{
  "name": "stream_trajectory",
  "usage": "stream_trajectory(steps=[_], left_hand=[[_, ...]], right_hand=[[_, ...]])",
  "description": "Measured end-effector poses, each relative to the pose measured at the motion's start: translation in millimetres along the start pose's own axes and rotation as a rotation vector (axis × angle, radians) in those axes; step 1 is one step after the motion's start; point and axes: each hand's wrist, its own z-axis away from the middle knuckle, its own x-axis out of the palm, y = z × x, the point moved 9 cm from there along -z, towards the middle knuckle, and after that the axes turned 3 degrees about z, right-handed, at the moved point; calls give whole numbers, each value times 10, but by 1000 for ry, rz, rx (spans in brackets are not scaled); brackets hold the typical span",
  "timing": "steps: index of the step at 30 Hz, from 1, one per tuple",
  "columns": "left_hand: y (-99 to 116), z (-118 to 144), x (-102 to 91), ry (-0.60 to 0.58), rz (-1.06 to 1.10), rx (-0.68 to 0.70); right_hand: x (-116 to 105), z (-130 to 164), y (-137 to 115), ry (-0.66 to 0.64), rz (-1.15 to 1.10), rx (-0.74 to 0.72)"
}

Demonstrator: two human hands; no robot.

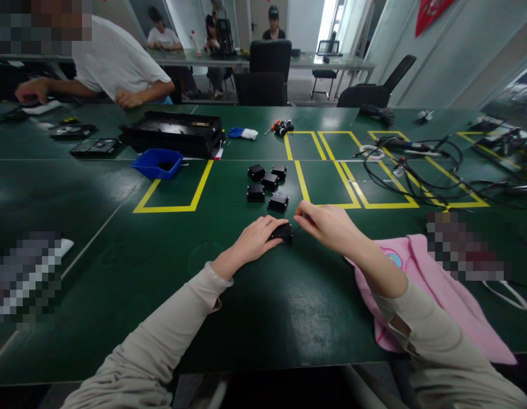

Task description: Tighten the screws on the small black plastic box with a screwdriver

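Note:
On the green table, a small black box [283, 232] lies under the fingers of my left hand [255, 238], which grips it between thumb and fingertips. Just to the right, my right hand [327, 225] is closed in a pinch. From its fingertips a thin dark rod-like tool [296, 229] points at the right side of the box. Its exact kind is too small to tell. Beyond my hands stand several similar black boxes [270, 181] in a loose group, with small silvery bits at their corners.
A blue bin [157, 164] and large black casing [173, 129] stand far left. Farther back lie a blue-white glove [243, 133] and orange-handled screwdriver [279, 127]. Cables [416, 165] spread at right, near a pink cloth [416, 284]. A co-worker [118, 62] leans over the table.

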Motion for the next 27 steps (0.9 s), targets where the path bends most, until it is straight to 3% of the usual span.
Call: stream_trajectory(steps=[27], left_hand=[[10, 2, -6, -3, 10, 11]], right_hand=[[0, 7, -9, 6, -81, -27]])
